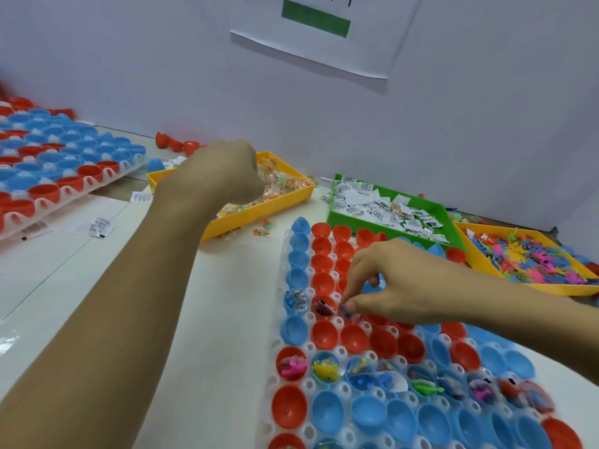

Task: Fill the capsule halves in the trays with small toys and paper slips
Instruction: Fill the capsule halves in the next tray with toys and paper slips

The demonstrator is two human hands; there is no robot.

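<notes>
Your right hand pinches a small dark toy over a red capsule half in the near white tray; your left hand is curled over the yellow bin of wrapped toys, grip contents hidden, cannot tell; paper slips sit in the green bin; second filled tray far left.

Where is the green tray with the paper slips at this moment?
In the head view, the green tray sits right of centre near the wall, between the two yellow trays and just behind the capsule tray.
</notes>
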